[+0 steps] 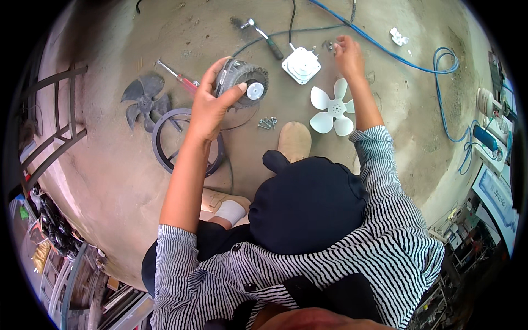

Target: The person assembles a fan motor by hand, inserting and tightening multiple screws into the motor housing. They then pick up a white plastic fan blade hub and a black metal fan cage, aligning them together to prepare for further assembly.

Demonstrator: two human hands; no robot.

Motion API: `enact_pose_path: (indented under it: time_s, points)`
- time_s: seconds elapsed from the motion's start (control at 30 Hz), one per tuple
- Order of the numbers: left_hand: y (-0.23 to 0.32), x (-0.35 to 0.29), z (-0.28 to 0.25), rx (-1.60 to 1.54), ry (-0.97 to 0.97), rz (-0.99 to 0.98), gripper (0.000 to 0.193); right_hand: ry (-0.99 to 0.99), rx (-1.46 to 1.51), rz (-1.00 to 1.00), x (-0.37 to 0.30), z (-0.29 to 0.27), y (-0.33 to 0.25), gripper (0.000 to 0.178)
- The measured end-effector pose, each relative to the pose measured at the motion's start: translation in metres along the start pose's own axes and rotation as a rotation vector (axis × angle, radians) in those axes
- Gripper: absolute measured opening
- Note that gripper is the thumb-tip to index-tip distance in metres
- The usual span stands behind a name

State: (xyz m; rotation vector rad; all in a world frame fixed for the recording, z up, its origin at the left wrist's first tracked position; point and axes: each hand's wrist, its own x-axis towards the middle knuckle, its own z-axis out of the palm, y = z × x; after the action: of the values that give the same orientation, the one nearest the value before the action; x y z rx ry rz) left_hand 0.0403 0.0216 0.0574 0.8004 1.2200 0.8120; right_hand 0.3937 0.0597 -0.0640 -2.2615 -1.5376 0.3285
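Note:
My left hand [212, 104] is closed around a dark, round fan motor [230, 78] with a white disc [254, 91] at its centre, holding it up off the floor. My right hand [350, 56] reaches out on the far right, its fingers slightly bent and apart. Just left of its fingertips lie a few small metal pieces [328, 45], too small to name. A white square motor housing [301, 65] with a black cable is between the hands. Nearer to me is a white five-bladed fan [333, 109]. Several screws [267, 122] lie below the dark motor.
A grey fan blade [145, 102] and a dark ring frame [160, 147] lie on the left. A red-handled screwdriver [184, 81] and a ratchet wrench [267, 41] rest farther off. Blue hose [379, 52] runs across the right side. Crumpled white paper [399, 37] sits beyond it.

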Motion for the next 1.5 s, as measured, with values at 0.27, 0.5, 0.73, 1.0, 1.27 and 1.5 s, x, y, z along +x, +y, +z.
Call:
enact_pose_path:
  time_s: [0.27,0.5,0.73,1.0,1.27,1.5]
  points:
    - [0.013,0.0,-0.016,-0.382,-0.108,-0.209,0.059,-0.124,-0.006,0.026,-0.002,0.025,0.056,0.024]
    - [-0.021,0.019,-0.064,-0.714,-0.331,-0.362,0.061,-0.1,0.673,0.207,-0.009,-0.009,-0.018,0.029]
    - [-0.036,0.014,-0.049,-1.341,-0.563,-0.374,0.077,-0.821,1.57,0.419,-0.071,-0.06,-0.165,0.023]
    - [-0.041,0.009,-0.053,-1.359,-0.545,-0.367,0.078,-0.797,1.548,0.518,-0.095,-0.048,-0.194,0.024]
    - [-0.046,0.01,-0.055,-1.319,-0.519,-0.349,0.08,-0.816,1.548,0.64,-0.1,-0.041,-0.19,0.026]
    - [-0.05,0.012,-0.061,-1.331,-0.556,-0.325,0.081,-0.858,1.521,0.62,-0.095,-0.055,-0.192,0.022]
